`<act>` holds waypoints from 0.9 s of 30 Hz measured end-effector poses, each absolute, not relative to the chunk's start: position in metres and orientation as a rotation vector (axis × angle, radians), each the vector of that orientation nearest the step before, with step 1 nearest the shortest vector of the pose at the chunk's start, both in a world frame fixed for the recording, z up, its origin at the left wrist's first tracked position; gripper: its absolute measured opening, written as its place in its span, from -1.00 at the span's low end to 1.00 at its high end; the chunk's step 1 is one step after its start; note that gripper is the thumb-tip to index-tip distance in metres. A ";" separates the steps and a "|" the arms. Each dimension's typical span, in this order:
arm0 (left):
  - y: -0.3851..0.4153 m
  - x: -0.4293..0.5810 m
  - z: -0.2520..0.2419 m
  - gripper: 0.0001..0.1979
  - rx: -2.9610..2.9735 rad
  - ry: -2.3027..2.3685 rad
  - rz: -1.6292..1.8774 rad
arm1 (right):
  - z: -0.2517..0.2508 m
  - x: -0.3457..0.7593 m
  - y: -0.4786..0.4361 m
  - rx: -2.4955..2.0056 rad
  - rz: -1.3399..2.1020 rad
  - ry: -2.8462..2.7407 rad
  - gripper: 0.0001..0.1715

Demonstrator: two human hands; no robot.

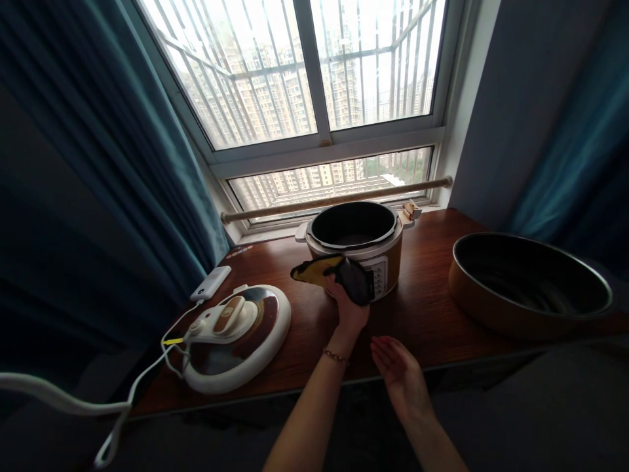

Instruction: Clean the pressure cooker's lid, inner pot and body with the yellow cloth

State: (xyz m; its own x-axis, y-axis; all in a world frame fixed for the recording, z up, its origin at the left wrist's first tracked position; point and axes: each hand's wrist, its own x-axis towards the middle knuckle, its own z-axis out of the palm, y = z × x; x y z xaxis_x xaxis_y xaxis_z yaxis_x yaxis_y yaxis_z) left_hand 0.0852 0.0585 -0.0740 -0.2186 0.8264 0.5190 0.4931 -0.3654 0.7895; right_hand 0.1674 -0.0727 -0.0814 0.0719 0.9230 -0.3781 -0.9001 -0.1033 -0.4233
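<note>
My left hand (350, 313), with a beaded bracelet at the wrist, grips a yellow and dark grey cloth (314, 270) with black edging. It holds the cloth in front of an electric cooker (389, 272), partly covering the cooker's button panel. Inside the cooker sits a black inner pot (354, 226); its top is uncovered. Lower and to the right, my right hand (400, 377) hovers near the table's front edge, fingers stretched out and holding nothing. To the left lies a round lid (265, 347) with a white rim and a brown handle.
A wide brown pan (484, 305) with a dark inside stands at the right of the wooden table (427, 321). At the left are a small white device (211, 283) and white cables (142, 375). Behind the cooker, a rail (344, 198) crosses the window; blue curtains (132, 131) hang beside it.
</note>
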 end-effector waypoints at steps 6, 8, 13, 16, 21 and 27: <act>0.038 0.094 -0.103 -0.20 2.635 1.825 1.065 | -0.087 0.172 -0.077 -0.724 1.525 -0.064 -0.77; 0.029 0.089 -0.108 -0.10 2.772 1.785 0.923 | -0.088 0.170 -0.077 -0.729 1.531 -0.059 -0.77; 0.034 0.062 -0.114 -0.23 2.894 1.604 0.808 | -0.085 0.162 -0.078 -0.726 1.560 -0.054 -0.77; 0.058 0.047 -0.098 -0.34 2.751 1.591 1.059 | -0.083 0.162 -0.079 -0.739 1.552 -0.053 -0.77; 0.089 0.053 -0.051 -0.13 2.242 1.596 1.604 | -0.085 0.172 -0.079 -0.781 1.494 -0.048 -0.77; 0.073 0.078 -0.087 -0.29 1.604 1.635 1.681 | -0.086 0.175 -0.076 -0.828 1.479 -0.022 -0.78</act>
